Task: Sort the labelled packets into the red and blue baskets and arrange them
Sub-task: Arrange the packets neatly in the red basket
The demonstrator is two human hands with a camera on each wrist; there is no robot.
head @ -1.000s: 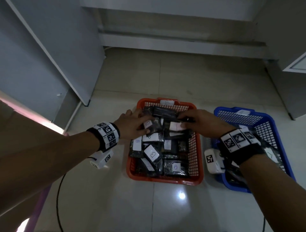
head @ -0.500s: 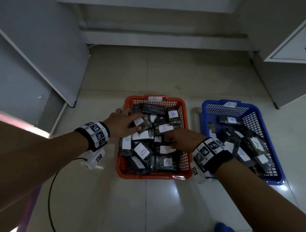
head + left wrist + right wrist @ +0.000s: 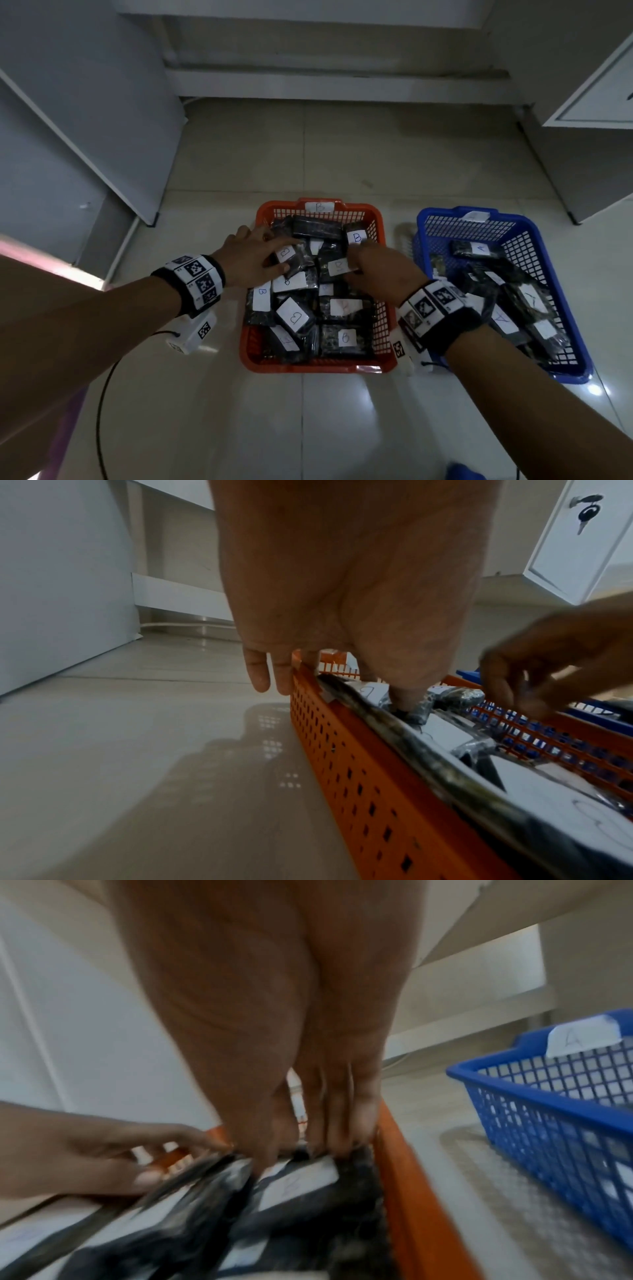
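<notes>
The red basket (image 3: pixel 310 367), tagged B (image 3: pixel 319 206), is full of dark packets with white B labels. My left hand (image 3: pixel 274 255) reaches over its far left side. Thumb (image 3: pixel 405 696) and forefinger pinch a B packet (image 3: pixel 286 253), while two fingers hang outside the wall (image 3: pixel 342 764). My right hand (image 3: pixel 356 267) is at the far right of the same basket. Its curled fingertips (image 3: pixel 342 1137) pinch the far edge of another B packet (image 3: pixel 339 268); that view is blurred. The blue basket (image 3: pixel 442 210), tagged A (image 3: pixel 476 216), holds several A packets (image 3: pixel 481 248).
Both baskets stand side by side on a glossy tiled floor (image 3: pixel 308 428). Grey cabinet panels (image 3: pixel 85 102) rise at the left and a white cabinet (image 3: pixel 599 85) at the right. A black cable (image 3: pixel 99 411) runs along the floor at the lower left.
My right hand has moved from the near middle of the red basket to a packet farther back. My left hand has stayed on the same packet.
</notes>
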